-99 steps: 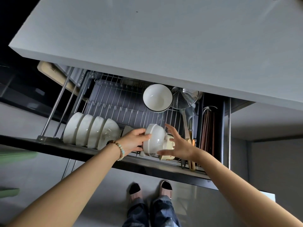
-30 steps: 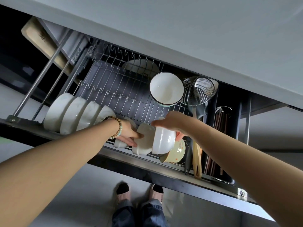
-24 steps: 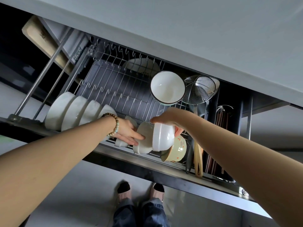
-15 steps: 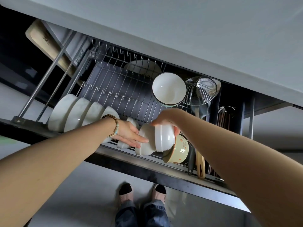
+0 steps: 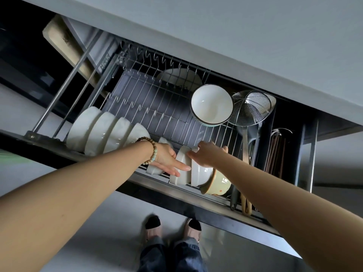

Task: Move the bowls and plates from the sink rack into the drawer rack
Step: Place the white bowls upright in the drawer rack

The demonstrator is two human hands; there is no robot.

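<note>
Drawer rack (image 5: 157, 118): pulled out; front row part filled, middle rows bare wire.
Already racked: four white bowls (image 5: 102, 132) on edge at the front left corner; black-rimmed bowl (image 5: 212, 105) and plate (image 5: 176, 77) toward the back edge; cream bowl (image 5: 216, 185) at the front edge.
Bowl in hand (image 5: 200, 174): white, on edge at mid front edge, between the second white bowl (image 5: 181, 173) and the cream bowl, touching both.
Right hand (image 5: 206, 156): fingers curled over that bowl's rim, gripping.
Left hand (image 5: 167, 160): fingers straight, laid against the second white bowl, steadying.
Progress: judged well advanced; this bowl seated, not yet let go.
Remaining: sink rack out of view; count left cannot be told.
</note>
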